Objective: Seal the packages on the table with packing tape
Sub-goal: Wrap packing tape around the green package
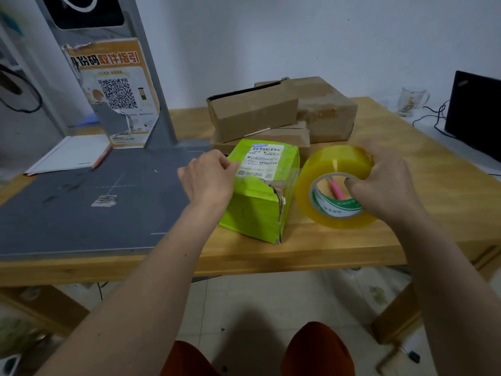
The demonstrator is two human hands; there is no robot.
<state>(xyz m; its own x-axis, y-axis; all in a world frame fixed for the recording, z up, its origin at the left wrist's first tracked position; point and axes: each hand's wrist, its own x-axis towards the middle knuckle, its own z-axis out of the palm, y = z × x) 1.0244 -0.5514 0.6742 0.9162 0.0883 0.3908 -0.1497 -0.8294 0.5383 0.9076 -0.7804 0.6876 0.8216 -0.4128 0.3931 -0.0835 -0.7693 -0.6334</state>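
Note:
A bright green box (257,202) with a white shipping label on top and a torn front corner stands on the wooden table (339,245). My left hand (208,177) rests against the box's upper left edge, fingers curled at the label; whether it pinches a tape end I cannot tell. My right hand (385,183) grips a large roll of yellowish clear packing tape (333,185) held upright just right of the box, thumb in the core, fingers over the rim. A pink object (336,189) shows through the core.
Brown cardboard boxes (279,112) are stacked behind the green box. A grey mat (81,207) covers the table's left half, with a notebook and pencil (73,156) and a grey stand bearing a QR poster (119,90). A glass mug (410,100) and a black monitor (474,115) stand at right.

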